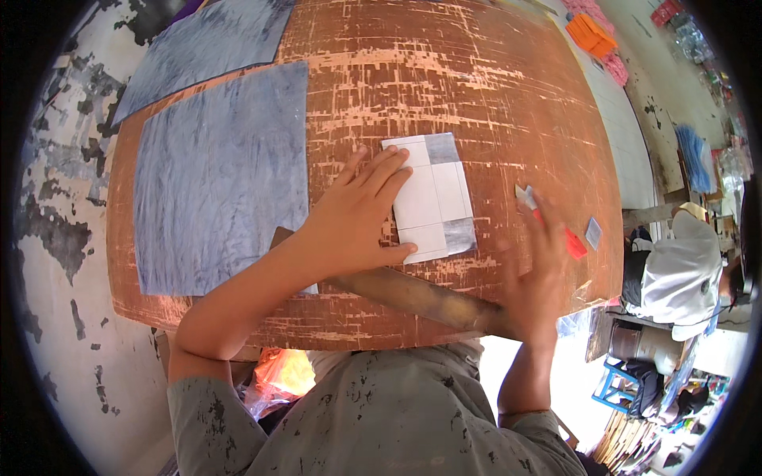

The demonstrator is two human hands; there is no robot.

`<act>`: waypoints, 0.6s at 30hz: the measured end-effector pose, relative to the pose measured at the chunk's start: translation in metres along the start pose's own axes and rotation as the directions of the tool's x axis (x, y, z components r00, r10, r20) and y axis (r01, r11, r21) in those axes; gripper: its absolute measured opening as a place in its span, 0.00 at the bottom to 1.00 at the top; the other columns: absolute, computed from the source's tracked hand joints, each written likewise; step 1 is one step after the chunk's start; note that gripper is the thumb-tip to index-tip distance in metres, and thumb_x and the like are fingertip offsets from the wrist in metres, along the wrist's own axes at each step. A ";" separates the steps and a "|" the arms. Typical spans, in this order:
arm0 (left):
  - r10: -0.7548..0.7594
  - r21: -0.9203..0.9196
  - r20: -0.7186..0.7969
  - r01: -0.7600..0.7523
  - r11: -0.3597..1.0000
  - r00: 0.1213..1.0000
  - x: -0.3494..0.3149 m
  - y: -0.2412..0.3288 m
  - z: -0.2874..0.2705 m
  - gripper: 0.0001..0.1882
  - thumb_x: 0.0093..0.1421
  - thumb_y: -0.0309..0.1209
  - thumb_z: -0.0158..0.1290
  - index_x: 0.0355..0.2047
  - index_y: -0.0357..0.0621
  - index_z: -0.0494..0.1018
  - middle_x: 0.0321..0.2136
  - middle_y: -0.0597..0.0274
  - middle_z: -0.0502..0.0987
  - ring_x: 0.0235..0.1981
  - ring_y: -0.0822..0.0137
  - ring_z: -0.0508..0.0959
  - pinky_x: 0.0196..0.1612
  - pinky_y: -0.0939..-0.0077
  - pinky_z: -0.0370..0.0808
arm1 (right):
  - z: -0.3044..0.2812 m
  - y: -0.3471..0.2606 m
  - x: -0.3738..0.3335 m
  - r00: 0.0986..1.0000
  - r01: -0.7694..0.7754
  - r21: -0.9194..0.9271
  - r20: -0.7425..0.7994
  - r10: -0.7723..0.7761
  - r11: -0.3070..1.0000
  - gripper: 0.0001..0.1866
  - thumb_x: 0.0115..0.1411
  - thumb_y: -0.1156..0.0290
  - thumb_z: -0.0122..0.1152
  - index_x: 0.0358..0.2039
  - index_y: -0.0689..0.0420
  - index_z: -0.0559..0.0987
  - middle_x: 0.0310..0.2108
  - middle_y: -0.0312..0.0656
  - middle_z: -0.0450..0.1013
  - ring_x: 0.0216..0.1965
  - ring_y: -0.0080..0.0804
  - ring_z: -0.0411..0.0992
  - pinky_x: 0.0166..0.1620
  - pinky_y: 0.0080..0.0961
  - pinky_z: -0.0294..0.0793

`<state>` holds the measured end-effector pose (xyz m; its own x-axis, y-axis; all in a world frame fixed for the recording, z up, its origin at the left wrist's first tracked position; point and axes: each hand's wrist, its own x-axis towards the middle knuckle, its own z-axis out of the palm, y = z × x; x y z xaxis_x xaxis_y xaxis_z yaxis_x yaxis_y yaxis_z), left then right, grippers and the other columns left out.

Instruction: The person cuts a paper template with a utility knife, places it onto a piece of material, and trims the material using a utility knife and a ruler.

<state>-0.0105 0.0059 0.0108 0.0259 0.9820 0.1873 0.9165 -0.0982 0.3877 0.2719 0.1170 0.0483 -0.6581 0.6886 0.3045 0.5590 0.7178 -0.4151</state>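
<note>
My left hand lies flat with fingers spread over the left edge of a small white sheet marked with ruled lines. Grey marbled patches show at two of its right corners. My right hand, blurred by motion, is over a slim red tool that looks like a cutter, its pale tip showing past the fingers. Whether the fingers grip it is not clear. A dark, worn flat bar runs slantwise from under my left forearm to my right hand.
Two grey marbled sheets lie at the left of the scratched brown table. A small grey scrap is near its right edge. Beyond stand a white-covered object and a blue stool; a peeling wall is at left.
</note>
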 end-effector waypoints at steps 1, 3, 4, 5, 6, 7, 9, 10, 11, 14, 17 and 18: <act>-0.001 -0.033 0.001 0.001 0.999 1.000 0.001 0.000 0.000 0.49 0.59 0.56 0.68 0.73 0.40 0.68 0.77 0.41 0.59 0.80 0.40 0.58 0.83 0.36 0.48 | -0.009 0.014 0.001 0.997 -0.072 -0.085 -0.029 0.070 0.994 0.32 0.69 0.72 0.68 0.73 0.55 0.74 0.74 0.54 0.66 0.77 0.57 0.62 0.76 0.57 0.61; 0.038 -0.010 0.022 -0.038 0.999 0.999 0.004 0.000 -0.002 0.46 0.59 0.56 0.67 0.73 0.47 0.70 0.77 0.39 0.58 0.79 0.38 0.58 0.83 0.34 0.48 | -0.020 0.041 -0.001 0.987 -0.150 -0.168 -0.074 0.140 0.974 0.32 0.69 0.72 0.68 0.72 0.56 0.74 0.73 0.53 0.68 0.75 0.56 0.65 0.75 0.54 0.63; 0.063 0.013 0.043 -0.063 0.998 0.997 0.006 0.001 -0.003 0.43 0.60 0.55 0.67 0.73 0.53 0.71 0.77 0.38 0.57 0.79 0.36 0.58 0.82 0.33 0.47 | -0.020 0.055 -0.004 0.982 -0.190 -0.157 -0.039 0.187 0.969 0.30 0.70 0.73 0.67 0.71 0.57 0.76 0.69 0.53 0.70 0.72 0.56 0.68 0.72 0.53 0.66; 0.067 0.010 0.044 -0.067 0.998 0.997 0.006 0.002 -0.004 0.43 0.60 0.55 0.67 0.73 0.53 0.71 0.77 0.38 0.57 0.79 0.36 0.58 0.82 0.33 0.47 | -0.021 0.061 -0.004 0.973 -0.230 -0.148 0.000 0.232 0.962 0.28 0.70 0.74 0.66 0.70 0.59 0.77 0.66 0.53 0.73 0.69 0.56 0.71 0.69 0.51 0.70; 0.071 0.045 0.063 -0.074 0.996 0.995 0.006 0.004 -0.004 0.41 0.60 0.54 0.67 0.72 0.57 0.73 0.77 0.37 0.56 0.78 0.35 0.59 0.82 0.32 0.47 | -0.023 0.064 -0.005 0.972 -0.233 -0.150 -0.001 0.236 0.961 0.28 0.70 0.74 0.66 0.70 0.59 0.77 0.66 0.53 0.73 0.69 0.56 0.71 0.69 0.51 0.70; 0.075 0.079 0.083 -0.082 0.993 0.994 0.007 0.005 -0.005 0.39 0.60 0.54 0.67 0.71 0.61 0.74 0.77 0.36 0.56 0.78 0.34 0.59 0.82 0.30 0.48 | -0.025 0.066 -0.005 0.970 -0.239 -0.142 -0.001 0.242 0.960 0.26 0.70 0.75 0.66 0.68 0.60 0.78 0.62 0.52 0.74 0.64 0.56 0.74 0.65 0.50 0.73; 0.081 0.075 0.072 -0.087 0.993 0.994 0.005 0.004 -0.006 0.39 0.60 0.52 0.68 0.70 0.61 0.75 0.77 0.37 0.55 0.78 0.34 0.59 0.82 0.30 0.48 | -0.027 0.070 -0.004 0.968 -0.247 -0.132 -0.001 0.249 0.960 0.24 0.71 0.76 0.66 0.67 0.61 0.79 0.58 0.52 0.76 0.60 0.56 0.77 0.61 0.49 0.75; 0.085 0.071 0.061 -0.089 0.993 0.995 0.006 0.004 -0.006 0.38 0.60 0.51 0.68 0.70 0.60 0.76 0.77 0.38 0.55 0.78 0.34 0.58 0.81 0.29 0.48 | -0.026 0.072 -0.004 0.978 -0.210 -0.124 -0.023 0.209 0.970 0.23 0.71 0.77 0.64 0.66 0.62 0.79 0.56 0.53 0.76 0.56 0.56 0.78 0.58 0.48 0.77; 0.087 0.071 0.064 -0.092 0.993 0.994 0.006 0.005 -0.006 0.38 0.60 0.51 0.68 0.70 0.60 0.76 0.77 0.38 0.55 0.78 0.34 0.58 0.81 0.29 0.48 | -0.025 0.072 -0.003 0.985 -0.173 -0.117 -0.045 0.169 0.978 0.22 0.72 0.78 0.63 0.66 0.63 0.79 0.53 0.55 0.76 0.53 0.57 0.79 0.55 0.47 0.78; 0.108 0.050 0.057 -0.111 0.993 0.993 0.008 0.007 -0.010 0.38 0.61 0.47 0.68 0.71 0.59 0.75 0.78 0.41 0.56 0.79 0.37 0.59 0.81 0.31 0.50 | -0.034 0.048 -0.009 0.976 -0.200 -0.022 -0.096 0.197 0.980 0.20 0.73 0.79 0.61 0.64 0.65 0.80 0.48 0.57 0.77 0.47 0.57 0.80 0.52 0.45 0.79; 0.172 -0.045 0.078 -0.168 0.985 0.982 0.010 0.009 -0.009 0.36 0.63 0.42 0.68 0.71 0.58 0.74 0.77 0.46 0.60 0.79 0.42 0.61 0.81 0.34 0.53 | -0.038 0.006 -0.025 0.959 -0.275 0.172 -0.021 0.282 0.946 0.17 0.74 0.79 0.59 0.61 0.65 0.81 0.43 0.57 0.77 0.43 0.57 0.80 0.48 0.44 0.79; 0.168 -0.071 0.117 -0.161 0.984 0.979 0.009 0.009 -0.007 0.34 0.63 0.40 0.67 0.70 0.58 0.75 0.76 0.47 0.62 0.78 0.44 0.63 0.81 0.36 0.55 | -0.042 -0.014 -0.024 0.963 -0.262 0.090 0.085 0.255 0.961 0.14 0.74 0.77 0.59 0.57 0.65 0.81 0.41 0.58 0.77 0.42 0.59 0.80 0.45 0.48 0.79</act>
<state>-0.0054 0.0126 0.0226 0.2261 0.9635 0.1431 0.8699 -0.2658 0.4155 0.3011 0.0951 0.0832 -0.5342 0.8376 0.1144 0.6644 0.4997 -0.5558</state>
